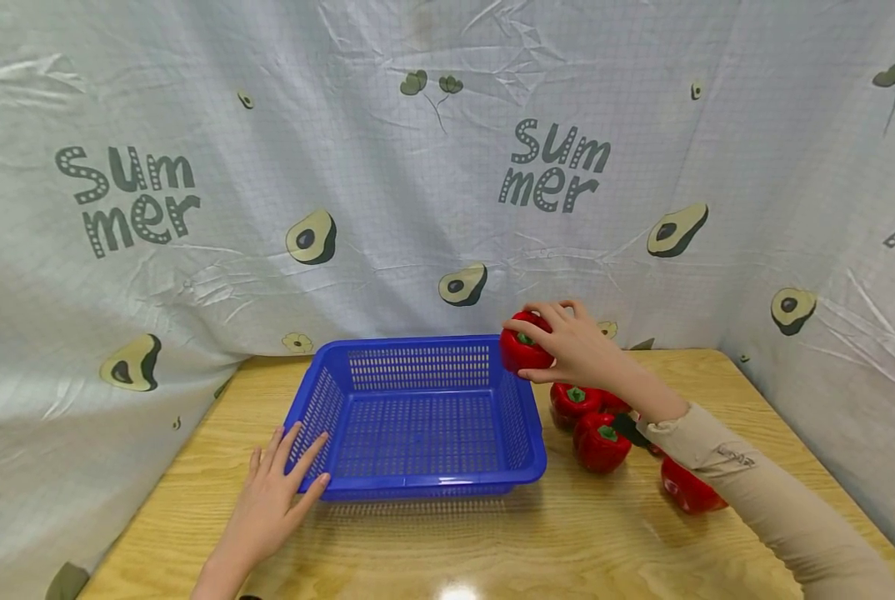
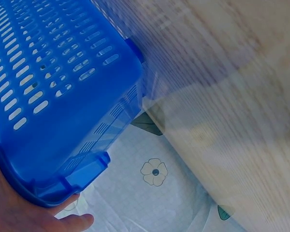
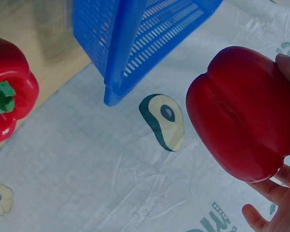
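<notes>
A blue plastic basket (image 1: 432,482) with slotted walls stands on the table, and I see nothing inside it. My left hand (image 1: 271,492) rests on its near left corner with the fingers spread over the rim. In the left wrist view, part of that hand (image 2: 34,212) shows beside the basket's wall (image 2: 87,96). My right hand (image 1: 575,346) grips a red bell pepper (image 1: 521,354) above the basket's right rim. The right wrist view shows the held pepper (image 3: 241,116) between thumb and fingers, raised clear of the basket (image 3: 116,63).
More red bell peppers lie right of the basket, among them one near its wall (image 1: 573,406), one closer to me (image 1: 601,446) and one partly under my right forearm (image 1: 691,487). A printed cloth (image 1: 387,167) hangs behind the wooden table (image 1: 447,550).
</notes>
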Demonstrator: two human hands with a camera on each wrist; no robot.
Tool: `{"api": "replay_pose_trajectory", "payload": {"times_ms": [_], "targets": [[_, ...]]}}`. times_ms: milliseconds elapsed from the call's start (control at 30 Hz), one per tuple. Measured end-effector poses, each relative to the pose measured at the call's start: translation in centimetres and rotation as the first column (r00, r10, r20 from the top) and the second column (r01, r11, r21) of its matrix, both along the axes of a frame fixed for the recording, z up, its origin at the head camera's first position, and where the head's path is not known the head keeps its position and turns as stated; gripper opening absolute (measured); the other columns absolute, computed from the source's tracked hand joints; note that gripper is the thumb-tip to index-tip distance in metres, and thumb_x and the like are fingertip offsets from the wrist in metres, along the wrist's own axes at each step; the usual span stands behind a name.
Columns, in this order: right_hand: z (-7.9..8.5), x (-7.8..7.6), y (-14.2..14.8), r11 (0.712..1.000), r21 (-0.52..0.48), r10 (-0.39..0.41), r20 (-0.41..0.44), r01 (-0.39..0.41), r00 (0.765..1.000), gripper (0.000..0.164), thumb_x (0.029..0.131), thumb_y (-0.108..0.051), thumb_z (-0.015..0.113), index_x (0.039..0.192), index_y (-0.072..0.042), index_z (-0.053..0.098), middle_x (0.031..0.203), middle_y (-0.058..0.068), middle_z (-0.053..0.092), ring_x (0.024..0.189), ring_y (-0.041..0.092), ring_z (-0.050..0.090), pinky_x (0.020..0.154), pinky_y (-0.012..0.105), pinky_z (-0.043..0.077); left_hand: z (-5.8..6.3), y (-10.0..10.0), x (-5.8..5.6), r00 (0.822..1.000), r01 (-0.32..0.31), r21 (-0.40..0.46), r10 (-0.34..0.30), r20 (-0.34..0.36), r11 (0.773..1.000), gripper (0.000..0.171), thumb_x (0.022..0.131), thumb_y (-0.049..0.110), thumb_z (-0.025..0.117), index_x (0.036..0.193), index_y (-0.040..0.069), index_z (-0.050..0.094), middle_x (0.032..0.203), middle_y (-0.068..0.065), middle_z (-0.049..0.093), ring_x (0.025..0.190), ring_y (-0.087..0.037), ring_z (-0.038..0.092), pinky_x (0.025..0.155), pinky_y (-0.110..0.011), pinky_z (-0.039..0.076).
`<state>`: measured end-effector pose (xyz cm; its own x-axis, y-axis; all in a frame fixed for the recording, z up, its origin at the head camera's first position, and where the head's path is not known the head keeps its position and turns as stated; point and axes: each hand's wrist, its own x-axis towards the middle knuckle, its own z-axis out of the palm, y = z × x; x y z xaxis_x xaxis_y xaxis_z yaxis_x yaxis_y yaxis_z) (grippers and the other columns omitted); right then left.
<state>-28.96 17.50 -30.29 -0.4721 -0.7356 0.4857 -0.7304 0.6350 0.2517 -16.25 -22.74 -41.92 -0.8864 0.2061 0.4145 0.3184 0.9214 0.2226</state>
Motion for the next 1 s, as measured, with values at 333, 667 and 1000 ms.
{"api": "replay_pose_trajectory", "payload": {"times_ms": [333, 667, 1000], "targets": [[-0.5, -2.1, -1.4, 0.999, 0.045, -0.021, 0.041, 0.020, 0.999, 0.061, 0.076, -0.050, 0.062, 0.128, -0.023, 0.046, 0.121, 0.013, 0.046, 0.108, 0.027, 0.048, 0.088, 0.048, 0.030, 0.1, -0.1, 0.1, 1.000, 0.004, -0.008, -0.004, -0.011, 1.000, 0.047, 0.088, 0.039, 0.049, 0.131, 0.019, 0.045, 0.140, -0.023, 0.030, 0.131, -0.044, 0.021, 0.099, -0.065, 0.018], [-1.3, -3.8, -3.2, 0.996, 0.084, 0.035, 0.040, -0.038, 0.999, 0.060, 0.076, -0.047, 0.063, 0.128, -0.024, 0.045, 0.119, 0.009, 0.049, 0.107, 0.025, 0.047, 0.087, 0.048, 0.034, 0.0, -0.1, 0.0, 1.000, 0.002, -0.003, -0.002, -0.003, 1.000, 0.047, 0.087, 0.037, 0.052, 0.130, 0.019, 0.046, 0.140, -0.023, 0.030, 0.131, -0.045, 0.021, 0.099, -0.065, 0.018], [-3.2, -4.9, -4.3, 0.988, 0.151, 0.009, 0.104, -0.024, 0.995, 0.061, 0.078, -0.048, 0.061, 0.132, -0.025, 0.042, 0.127, 0.008, 0.048, 0.113, 0.024, 0.048, 0.091, 0.053, 0.033, -0.2, -0.3, -0.1, 1.000, 0.009, 0.005, -0.009, -0.017, 1.000, 0.047, 0.088, 0.037, 0.051, 0.130, 0.017, 0.047, 0.139, -0.024, 0.031, 0.132, -0.043, 0.020, 0.099, -0.066, 0.018]]}}
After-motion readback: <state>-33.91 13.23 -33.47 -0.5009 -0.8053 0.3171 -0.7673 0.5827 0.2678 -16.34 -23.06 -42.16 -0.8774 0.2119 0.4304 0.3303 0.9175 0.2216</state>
